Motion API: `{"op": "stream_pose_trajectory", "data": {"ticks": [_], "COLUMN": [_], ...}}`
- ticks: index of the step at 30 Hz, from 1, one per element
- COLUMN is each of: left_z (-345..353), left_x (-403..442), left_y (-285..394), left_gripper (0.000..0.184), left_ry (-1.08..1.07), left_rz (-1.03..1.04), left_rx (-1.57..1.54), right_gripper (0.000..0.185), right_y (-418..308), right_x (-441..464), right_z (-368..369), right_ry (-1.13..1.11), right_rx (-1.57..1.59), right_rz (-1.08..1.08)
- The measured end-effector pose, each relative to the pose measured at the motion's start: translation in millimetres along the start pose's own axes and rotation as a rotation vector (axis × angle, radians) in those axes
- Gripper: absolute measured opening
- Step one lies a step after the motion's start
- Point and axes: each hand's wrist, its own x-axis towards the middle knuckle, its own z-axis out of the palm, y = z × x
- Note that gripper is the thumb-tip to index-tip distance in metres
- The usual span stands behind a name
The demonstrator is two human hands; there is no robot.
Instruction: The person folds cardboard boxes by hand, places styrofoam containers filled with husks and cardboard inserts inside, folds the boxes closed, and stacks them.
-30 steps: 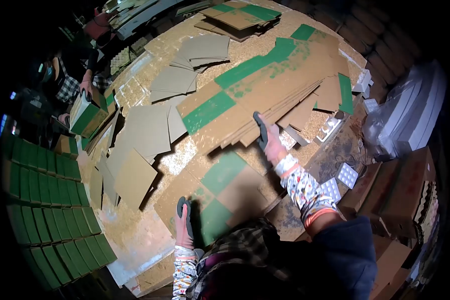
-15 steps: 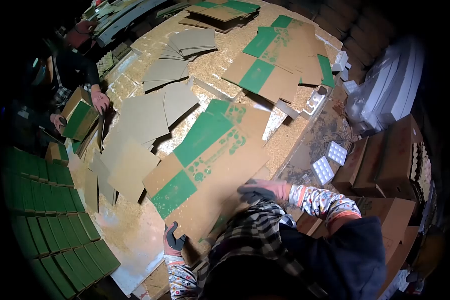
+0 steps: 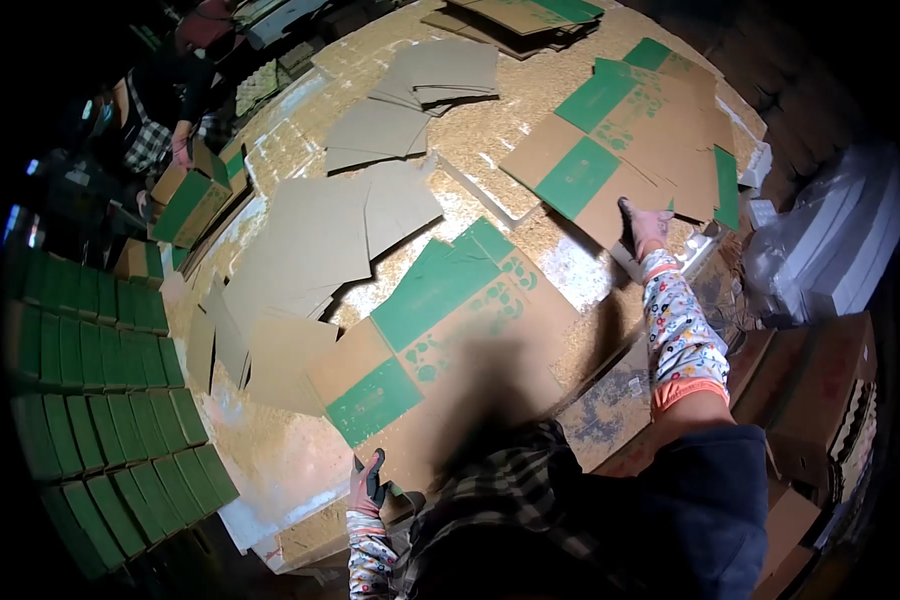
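My right hand [image 3: 646,226], in a pink and grey glove, is closed on the near edge of a fanned pile of brown and green cardboard sheets [image 3: 660,130]. Nearer me lies another flat cardboard stack [image 3: 450,350] with green blocks and printed marks. At its lower left corner is my left hand [image 3: 368,482], gloved, with thumb and fingers apart, beside the edge. A shadow falls across the near stack. Plain grey-brown sheets [image 3: 300,240] are spread to the left of it.
A co-worker's gloved hand [image 3: 181,146] is on a green and brown box [image 3: 190,205] at the upper left. Rows of green boxes [image 3: 100,350] stand at the left. Wrapped white stacks [image 3: 830,235] and brown cartons [image 3: 810,400] are at the right. More cardboard [image 3: 525,15] lies at the far edge.
The sheets my right hand held a second ago now lie on the near stack. That hand came back toward my body, then reached out to the farther pile. My left hand stayed near the lower left corner.
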Motion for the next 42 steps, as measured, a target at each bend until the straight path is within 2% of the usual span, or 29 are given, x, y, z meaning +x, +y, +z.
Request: {"op": "stream_pose_trajectory", "data": {"ticks": [1, 3, 5, 6, 8, 10, 12, 13, 15, 16, 18, 19, 20, 22, 23, 25, 26, 27, 29, 31, 32, 33, 34, 36, 37, 38, 39, 41, 42], "left_z": [0.9, 3.5, -4.7, -11.7, -29.2, -46.3, -70.9, -80.8, -102.1, -120.1, -114.9, -112.5, -105.7, -92.8, -83.1, -65.2, -51.7, -38.4, 11.3, 26.0, 28.5, 9.7, -13.0, -21.0, -24.9, -32.2, -30.0, -16.1, -37.1], "left_x": [7.7, 18.2, 32.8, 42.8, 58.1, 73.7, 86.7, 87.5, 91.2, 100.1, 69.9, 67.9, 60.9, 39.5, 36.4, 34.5, 31.1, 27.9, 42.7, 50.9, 52.5, 35.8, 25.0, 9.3, 1.4, -12.2, -22.4, -27.3, -40.6], "left_y": [36.2, 45.0, 45.3, 54.1, 85.7, 106.1, 102.4, 111.0, 109.3, 56.1, 106.6, 70.3, 55.3, 36.5, 31.0, 6.0, 9.6, 13.8, -31.1, -29.2, -11.0, -2.3, 8.4, -3.0, -8.7, 34.7, 0.6, -26.1, 27.2], "left_gripper": [0.055, 0.055, 0.052, 0.048, 0.044, 0.042, 0.049, 0.054, 0.065, 0.066, 0.066, 0.066, 0.064, 0.065, 0.065, 0.068, 0.07, 0.072, 0.074, 0.065, 0.061, 0.059, 0.057, 0.052, 0.049, 0.052, 0.061, 0.079, 0.079], "left_ry": [0.083, 0.346, 0.523, 0.567, 0.516, 0.527, 0.5, 0.511, 0.493, 0.227, 0.469, 0.376, 0.337, 0.302, 0.368, 0.463, 0.384, 0.302, 0.327, 0.427, 0.479, 0.395, 0.31, 0.378, 0.413, 0.446, 0.232, 0.119, 0.119], "left_rz": [-0.111, -0.414, -0.372, -0.352, -0.112, 0.018, 0.086, 0.064, 0.046, 0.303, -0.084, -0.048, -0.139, -0.159, -0.166, -0.282, -0.246, -0.22, -0.103, -0.267, -0.346, -0.367, -0.372, -0.352, -0.348, -0.466, -0.2, -0.433, -0.392], "left_rx": [-0.114, -0.513, -0.44, -0.363, -0.24, -0.267, -0.544, -0.739, -1.084, -1.118, -1.264, -1.194, -1.061, -0.726, -0.62, -0.317, -0.441, -0.565, -0.427, -0.474, -0.503, -0.766, -1.023, -0.835, -0.739, -0.648, -0.174, 0.076, 0.142], "right_gripper": [0.095, 0.055, 0.025, 0.024, 0.026, 0.035, 0.041, 0.043, 0.054, 0.059, 0.06, 0.061, 0.072, 0.084, 0.088, 0.077, 0.071, 0.064, 0.054, 0.051, 0.049, 0.048, 0.048, 0.047, 0.059, 0.077, 0.08, 0.088, 0.087], "right_y": [10.7, -17.7, -57.5, -77.0, -104.0, -133.3, -141.0, -143.3, -132.7, -116.7, -73.2, -59.2, -53.7, -32.4, -53.1, -51.0, -29.9, -28.9, -10.3, 14.4, 19.9, 22.8, 14.7, -0.9, -7.1, -13.2, 7.7, 13.6, -11.0], "right_x": [24.1, 14.2, -14.7, -39.8, -82.5, -151.5, -198.6, -214.5, -242.0, -251.4, -267.9, -281.0, -290.4, -277.3, -273.8, -224.1, -182.9, -165.5, -173.1, -192.0, -196.4, -197.3, -200.0, -209.0, -226.1, -243.2, -256.2, -309.1, -320.2], "right_z": [2.1, -4.4, -40.1, -70.4, -113.4, -163.1, -184.3, -188.4, -189.7, -178.0, -138.9, -129.3, -131.2, -106.0, -110.6, -60.9, -19.1, -7.2, 4.1, -1.8, -9.8, -16.7, -24.3, -45.3, -60.4, -75.4, -69.6, -100.3, -128.9], "right_ry": [-0.202, -0.24, -0.358, -0.41, -0.645, -0.677, -0.527, -0.376, -0.45, -0.487, -0.602, -0.655, -0.99, -1.083, -1.147, -0.761, -0.696, -1.04, -1.37, -1.451, -1.488, -1.539, -1.595, -1.556, -1.386, -1.195, -1.309, -1.297, -1.308], "right_rx": [0.071, 0.475, 0.729, 0.701, 0.802, 0.759, 0.416, 0.287, 0.009, -0.122, -0.398, -0.515, -0.505, -0.271, -0.18, 0.164, 0.123, 0.125, 0.16, 0.228, 0.234, 0.228, 0.212, 0.218, 0.117, -0.007, -0.107, -0.103, -0.048], "right_rz": [-0.07, -0.281, -0.447, -0.589, -0.441, -0.536, -0.921, -1.28, -1.549, -1.681, -1.928, -1.989, -1.826, -1.567, -1.209, -1.009, -0.88, -0.43, -0.425, -0.8, -0.862, -0.834, -0.609, -0.183, -0.371, -0.528, -0.563, -0.729, -0.772]}}
